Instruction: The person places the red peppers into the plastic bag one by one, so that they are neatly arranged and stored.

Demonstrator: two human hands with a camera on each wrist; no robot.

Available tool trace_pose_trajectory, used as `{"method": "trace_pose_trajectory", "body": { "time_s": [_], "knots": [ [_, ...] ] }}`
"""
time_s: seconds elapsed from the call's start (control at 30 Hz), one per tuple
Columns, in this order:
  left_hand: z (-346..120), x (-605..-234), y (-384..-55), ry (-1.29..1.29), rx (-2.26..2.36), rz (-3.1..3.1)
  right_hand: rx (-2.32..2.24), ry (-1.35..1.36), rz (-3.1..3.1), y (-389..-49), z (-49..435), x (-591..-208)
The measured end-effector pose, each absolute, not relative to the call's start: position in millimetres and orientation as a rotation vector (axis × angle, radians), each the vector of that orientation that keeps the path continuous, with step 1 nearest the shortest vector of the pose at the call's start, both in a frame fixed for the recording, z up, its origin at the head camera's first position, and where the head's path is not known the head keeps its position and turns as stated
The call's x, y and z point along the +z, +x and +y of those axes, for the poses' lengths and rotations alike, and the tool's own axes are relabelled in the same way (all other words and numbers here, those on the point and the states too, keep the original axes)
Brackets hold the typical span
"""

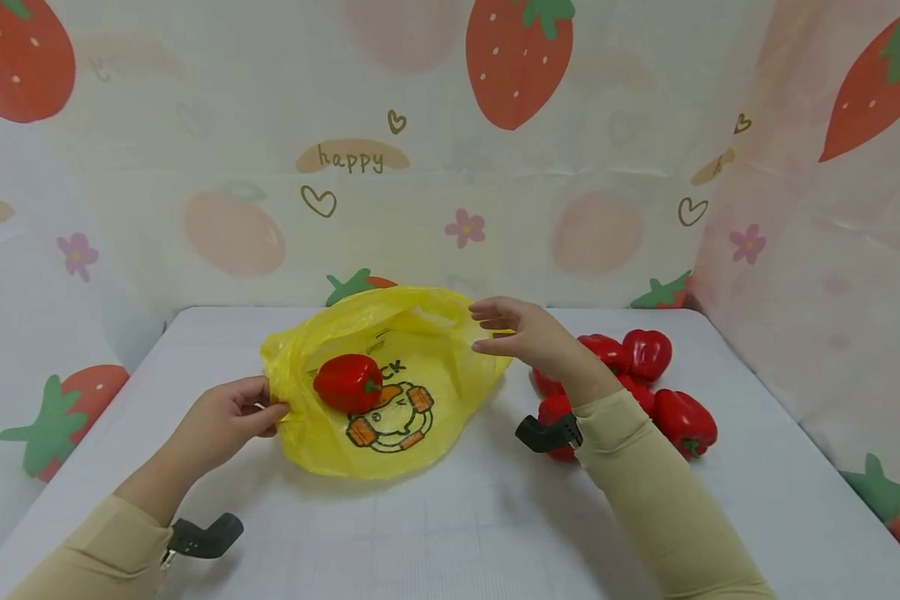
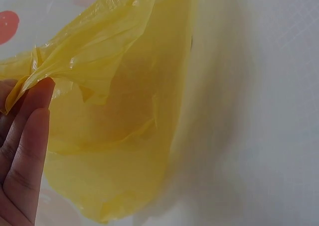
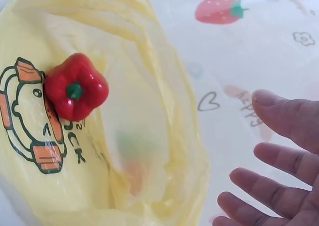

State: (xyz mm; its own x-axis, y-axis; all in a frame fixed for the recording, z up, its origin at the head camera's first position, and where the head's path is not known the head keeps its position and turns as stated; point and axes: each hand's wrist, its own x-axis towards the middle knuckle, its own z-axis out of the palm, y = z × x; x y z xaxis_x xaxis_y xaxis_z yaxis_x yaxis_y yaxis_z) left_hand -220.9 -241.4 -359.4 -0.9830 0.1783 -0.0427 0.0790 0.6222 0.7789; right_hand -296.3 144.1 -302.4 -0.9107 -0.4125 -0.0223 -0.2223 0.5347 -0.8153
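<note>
A yellow plastic bag [image 1: 450,417] with a cartoon face and lettering lies spread on the table, its mouth gaping. My left hand [image 1: 228,421] pinches the bag's left edge between thumb and fingers; the left wrist view shows the gathered plastic in those fingers [image 2: 30,141]. A red bell pepper [image 1: 341,383] with a green stem appears within the bag's outline, over the print; whether it touches the plastic I cannot tell. At the bag's right edge, my right hand [image 1: 525,333] holds nothing. Its fingers [image 3: 269,191] are spread apart in the right wrist view.
Several more red bell peppers [image 1: 647,356] are clustered at the right of the white table [image 1: 435,542], partly behind my right forearm. Strawberry-patterned cloth walls [image 1: 420,83] stand behind and on both sides. Dark wrist devices [image 1: 206,536] sit at both cuffs.
</note>
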Motion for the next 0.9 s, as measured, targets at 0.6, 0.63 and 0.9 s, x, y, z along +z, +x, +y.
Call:
{"method": "trace_pose_trajectory", "body": {
  "time_s": [0.6, 0.63, 0.9],
  "knots": [
    [-244.6, -361.8, -219.6, 0.196, 1.287, 2.737, -1.285, -0.578, 2.648, -272.4, 196.9, -282.7],
    [-244.7, -361.7, -219.7, 0.198, 1.287, 2.738, -1.278, -0.569, 2.655, -270.8, 200.4, -282.1],
    [-244.8, -360.5, -220.4, 0.224, 1.286, 2.747, -1.276, -0.510, 2.674, -261.6, 228.8, -281.5]
  ]
}}
